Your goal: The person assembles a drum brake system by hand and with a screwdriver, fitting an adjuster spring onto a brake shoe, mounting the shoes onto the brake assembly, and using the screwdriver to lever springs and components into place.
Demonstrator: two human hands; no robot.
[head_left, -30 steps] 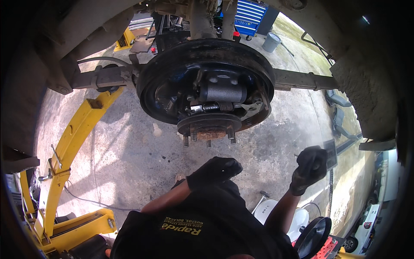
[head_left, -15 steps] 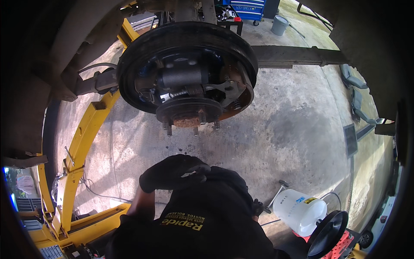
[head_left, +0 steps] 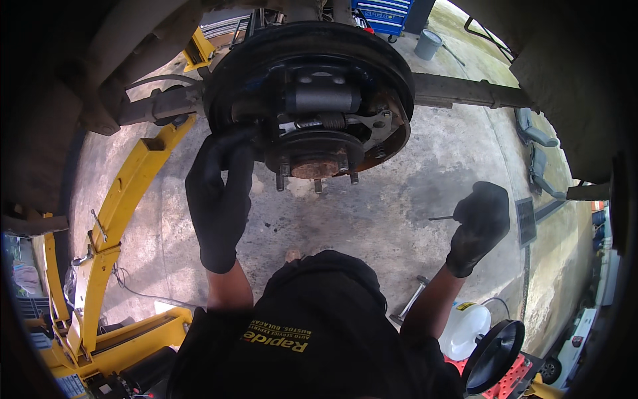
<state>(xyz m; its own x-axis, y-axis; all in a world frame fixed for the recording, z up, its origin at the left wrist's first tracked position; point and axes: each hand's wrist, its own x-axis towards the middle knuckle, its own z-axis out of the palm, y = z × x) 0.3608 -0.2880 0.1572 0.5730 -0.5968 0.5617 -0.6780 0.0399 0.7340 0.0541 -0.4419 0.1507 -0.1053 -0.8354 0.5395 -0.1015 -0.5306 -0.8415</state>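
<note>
Ahead of me is an opened drum brake assembly (head_left: pixel 322 98), with a grey wheel cylinder, a spring and adjuster strut, and a curved brake shoe (head_left: pixel 397 130) on the right. Below these, the round hub flange (head_left: pixel 316 151) carries wheel studs and a rusty centre. My left hand (head_left: pixel 222 193), in a black glove, reaches up to the assembly's left side. Its fingers are bent together there; the fingertips and anything between them are lost in shadow. Out to the right, away from the brake, my black-gloved right hand (head_left: pixel 484 211) is closed around a thin dark rod-like tool (head_left: pixel 440 218) pointing left.
A yellow lift arm (head_left: pixel 126 199) slants along the left. Leaf springs (head_left: pixel 475 90) extend to either side of the brake. At lower right stand a white container (head_left: pixel 463 327), a black round dish (head_left: pixel 493 357) and a red perforated stand (head_left: pixel 510 380). A grey bucket (head_left: pixel 428 44) and blue tool cabinet (head_left: pixel 384 14) are farther back.
My left hand has risen from near my chest to the brake's left side. The right hand has come up and outward with the thin tool. The view has shifted slightly.
</note>
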